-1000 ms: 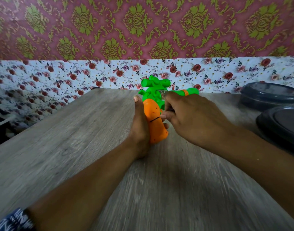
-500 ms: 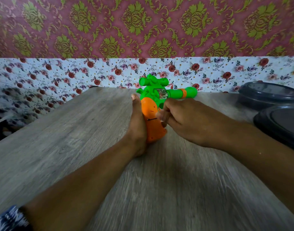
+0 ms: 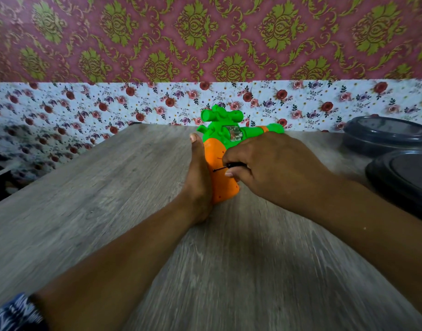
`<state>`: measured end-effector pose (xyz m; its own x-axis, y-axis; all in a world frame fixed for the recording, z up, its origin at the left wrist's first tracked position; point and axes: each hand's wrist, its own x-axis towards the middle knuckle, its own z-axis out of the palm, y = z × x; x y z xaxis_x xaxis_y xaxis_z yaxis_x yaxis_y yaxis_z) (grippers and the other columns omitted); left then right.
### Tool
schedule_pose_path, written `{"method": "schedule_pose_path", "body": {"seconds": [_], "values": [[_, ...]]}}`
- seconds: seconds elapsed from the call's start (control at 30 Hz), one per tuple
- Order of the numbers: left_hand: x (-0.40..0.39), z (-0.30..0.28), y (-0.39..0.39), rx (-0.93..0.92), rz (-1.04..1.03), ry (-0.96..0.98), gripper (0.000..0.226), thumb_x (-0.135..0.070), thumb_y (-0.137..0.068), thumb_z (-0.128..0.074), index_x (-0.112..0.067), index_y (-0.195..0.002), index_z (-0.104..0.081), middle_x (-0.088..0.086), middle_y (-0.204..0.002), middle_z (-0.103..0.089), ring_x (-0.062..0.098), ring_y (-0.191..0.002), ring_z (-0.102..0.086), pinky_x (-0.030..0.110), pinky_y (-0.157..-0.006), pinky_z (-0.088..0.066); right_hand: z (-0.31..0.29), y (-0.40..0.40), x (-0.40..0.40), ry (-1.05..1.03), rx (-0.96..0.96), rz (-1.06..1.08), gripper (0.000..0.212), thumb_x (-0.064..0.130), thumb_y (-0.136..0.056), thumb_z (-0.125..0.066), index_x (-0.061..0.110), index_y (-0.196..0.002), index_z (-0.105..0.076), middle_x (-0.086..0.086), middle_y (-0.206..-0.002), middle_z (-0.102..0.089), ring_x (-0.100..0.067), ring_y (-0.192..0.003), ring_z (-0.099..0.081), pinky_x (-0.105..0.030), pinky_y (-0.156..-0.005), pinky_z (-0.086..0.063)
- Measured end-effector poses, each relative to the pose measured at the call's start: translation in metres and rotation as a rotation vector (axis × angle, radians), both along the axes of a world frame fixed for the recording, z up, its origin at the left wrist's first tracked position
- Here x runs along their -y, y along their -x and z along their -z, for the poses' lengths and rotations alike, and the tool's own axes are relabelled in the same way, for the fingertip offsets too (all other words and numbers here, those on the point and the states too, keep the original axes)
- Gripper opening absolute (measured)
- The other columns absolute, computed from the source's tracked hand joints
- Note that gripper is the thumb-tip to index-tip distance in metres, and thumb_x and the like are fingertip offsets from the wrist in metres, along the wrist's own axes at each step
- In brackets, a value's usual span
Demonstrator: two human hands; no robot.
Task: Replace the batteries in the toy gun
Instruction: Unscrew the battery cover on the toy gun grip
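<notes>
The toy gun (image 3: 223, 177) has an orange carrot-shaped grip and a green top with a scope and barrel pointing right. It stands on its grip on the grey wooden table (image 3: 109, 211), near the middle. My left hand (image 3: 198, 185) clasps the grip from the left, thumb up along its edge. My right hand (image 3: 269, 168) is closed around a small black screwdriver (image 3: 225, 166), whose thin tip touches the orange grip. Most of the screwdriver is hidden in my fist.
Two dark round lidded containers stand at the right: one at the back (image 3: 384, 134), one nearer (image 3: 403, 180). Floral wallpaper (image 3: 109, 101) rises right behind the table's far edge. The table's left edge (image 3: 49, 173) runs diagonally.
My right hand has slid down from the green body to the middle of the orange grip, and the screwdriver tip now shows against the grip. My left hand has kept its hold.
</notes>
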<state>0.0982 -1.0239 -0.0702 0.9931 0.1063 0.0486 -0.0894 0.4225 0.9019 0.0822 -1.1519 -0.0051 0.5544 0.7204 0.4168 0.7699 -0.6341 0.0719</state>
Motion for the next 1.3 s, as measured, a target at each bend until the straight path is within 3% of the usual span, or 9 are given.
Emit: {"method": "schedule_pose_path", "body": {"seconds": [0.2,0.5,0.57,0.63,0.7,0.83,1.0,1.13,1.3], "values": [[0.003,-0.002,0.003,0.042,0.018,-0.037,0.076,-0.059,-0.094,-0.004,-0.009,-0.13,-0.048,-0.01,-0.096,-0.064,0.004,-0.066,-0.07,0.024,-0.06,-0.057,0.007,0.01,-0.003,0.086,0.154,0.038,0.039,0.044,-0.097,-0.021,0.016,-0.106,-0.048,-0.01,-0.097,-0.06,-0.031,-0.089,-0.059,-0.032,-0.049,-0.02],[0.002,0.001,0.001,0.094,-0.007,-0.056,0.078,-0.059,-0.094,-0.001,-0.013,-0.105,-0.064,-0.003,-0.065,-0.071,0.013,-0.071,-0.068,0.044,-0.09,-0.049,-0.001,0.006,0.0,0.008,0.03,0.02,0.012,0.036,-0.094,-0.044,0.029,-0.091,-0.035,-0.002,-0.084,-0.051,-0.024,-0.078,-0.049,-0.032,-0.062,-0.034],[0.002,0.002,0.0,0.063,0.01,-0.014,0.078,-0.062,-0.093,-0.003,-0.02,-0.09,-0.069,0.002,-0.08,-0.074,0.024,-0.091,-0.064,0.053,-0.104,-0.037,-0.004,0.005,0.001,-0.044,-0.03,-0.001,0.015,0.034,-0.09,-0.052,0.027,-0.085,-0.039,0.001,-0.083,-0.058,-0.021,-0.077,-0.05,-0.034,-0.065,-0.042],[0.002,0.004,-0.002,0.045,0.045,-0.005,0.078,-0.065,-0.091,-0.003,-0.022,-0.104,-0.066,0.005,-0.105,-0.07,0.03,-0.112,-0.059,0.056,-0.11,-0.032,-0.003,0.002,0.001,-0.11,-0.095,-0.025,0.011,0.03,-0.088,-0.057,0.024,-0.085,-0.048,0.0,-0.082,-0.063,-0.021,-0.077,-0.053,-0.039,-0.069,-0.048],[0.001,0.004,-0.002,0.037,0.044,-0.036,0.081,-0.064,-0.091,-0.001,-0.016,-0.125,-0.056,0.004,-0.109,-0.069,0.023,-0.111,-0.062,0.051,-0.106,-0.04,0.0,-0.002,0.0,-0.171,-0.178,-0.057,0.007,0.025,-0.087,-0.057,0.021,-0.088,-0.052,-0.002,-0.085,-0.065,-0.023,-0.081,-0.059,-0.042,-0.072,-0.049],[-0.002,0.005,-0.003,0.03,-0.035,-0.11,0.078,-0.063,-0.092,-0.006,-0.01,-0.137,-0.041,0.0,-0.079,-0.074,0.014,-0.071,-0.069,0.03,-0.069,-0.057,0.007,-0.006,-0.003,-0.17,-0.289,-0.004,0.023,0.037,-0.094,-0.043,0.014,-0.097,-0.048,-0.001,-0.074,-0.058,-0.019,-0.07,-0.056,-0.034,-0.063,-0.043],[-0.004,0.007,-0.007,-0.009,-0.07,-0.096,0.076,-0.068,-0.09,-0.011,-0.016,-0.131,-0.05,0.005,-0.086,-0.072,0.019,-0.078,-0.069,0.036,-0.079,-0.055,0.007,-0.007,0.0,0.008,-0.212,0.126,0.036,0.04,-0.097,-0.033,0.016,-0.074,-0.046,-0.008,-0.08,-0.059,-0.023,-0.073,-0.051,-0.037,-0.068,-0.044],[-0.002,0.008,-0.009,-0.016,-0.064,-0.121,0.083,-0.072,-0.087,-0.013,-0.016,-0.143,-0.038,0.016,-0.114,-0.067,0.034,-0.107,-0.064,0.05,-0.094,-0.049,0.001,-0.005,0.001,0.075,-0.142,0.129,0.036,0.041,-0.094,-0.041,0.022,-0.064,-0.042,0.003,-0.065,-0.043,-0.02,-0.069,-0.045,-0.031,-0.062,-0.035],[-0.001,0.01,-0.009,0.026,-0.045,-0.15,0.087,-0.076,-0.083,-0.016,-0.017,-0.145,-0.033,0.025,-0.119,-0.063,0.041,-0.109,-0.06,0.053,-0.094,-0.047,-0.005,-0.002,0.007,-0.018,-0.131,0.093,0.017,0.038,-0.087,-0.058,0.022,-0.083,-0.063,0.004,-0.075,-0.058,-0.016,-0.076,-0.052,-0.028,-0.064,-0.039]]}}
